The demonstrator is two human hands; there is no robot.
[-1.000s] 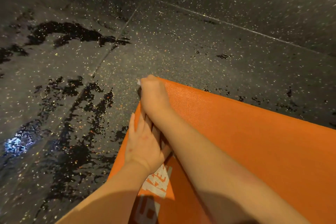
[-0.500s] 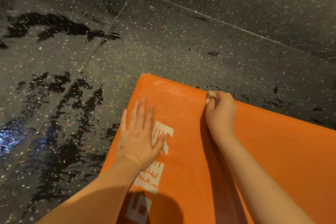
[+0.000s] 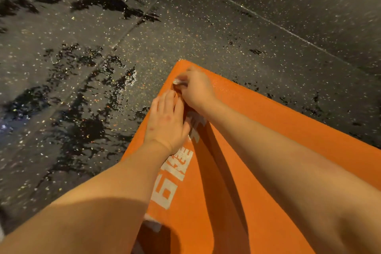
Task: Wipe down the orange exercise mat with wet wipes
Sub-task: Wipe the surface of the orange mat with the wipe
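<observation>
My right hand [image 3: 196,88] grips a wipe [image 3: 179,81] against the mat [image 3: 278,126]; my left hand [image 3: 167,123] presses flat just beside those fingers, fingers straight.

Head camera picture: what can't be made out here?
Head view:
White wet wipe: blurred, mostly buried in the right hand.
White lettering on the orange exercise mat: partly under the left hand, unreadable.
Mat's full size: cut off by right and bottom edges.

Shows only a blurred white scrap of wet wipe [image 3: 178,81] past the right hand [image 3: 198,90] (rest hidden in the fingers [image 3: 189,75]). Loses the mat [image 3: 268,130] to bottom and right edges; lettering [image 3: 175,171] partly under the left hand [image 3: 167,121].
</observation>
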